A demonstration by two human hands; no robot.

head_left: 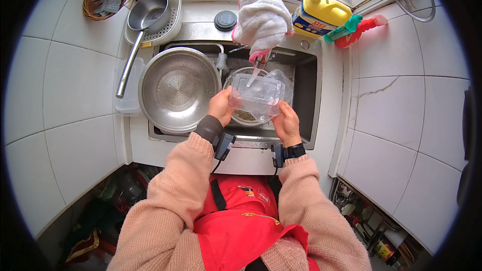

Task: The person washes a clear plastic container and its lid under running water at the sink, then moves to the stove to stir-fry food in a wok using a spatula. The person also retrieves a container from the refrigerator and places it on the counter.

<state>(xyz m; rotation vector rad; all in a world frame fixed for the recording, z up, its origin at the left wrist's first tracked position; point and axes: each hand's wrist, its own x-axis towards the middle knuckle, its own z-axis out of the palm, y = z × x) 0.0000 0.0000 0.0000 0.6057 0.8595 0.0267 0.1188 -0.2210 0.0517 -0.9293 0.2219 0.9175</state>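
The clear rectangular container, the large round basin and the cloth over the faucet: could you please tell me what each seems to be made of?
Clear rectangular container: probably thin, glossy plastic; it is see-through with bright highlights.
Large round basin: likely stainless steel, satin-like; silvery-grey with soft reflections.
Cloth: soft, matte textile, perhaps terry; it hangs in fluffy folds, fibre unclear.

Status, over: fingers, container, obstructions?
Left fingers, right fingers holding clear plastic container. Water running onto it. White towel above, apart from container; nothing visibly blocking.
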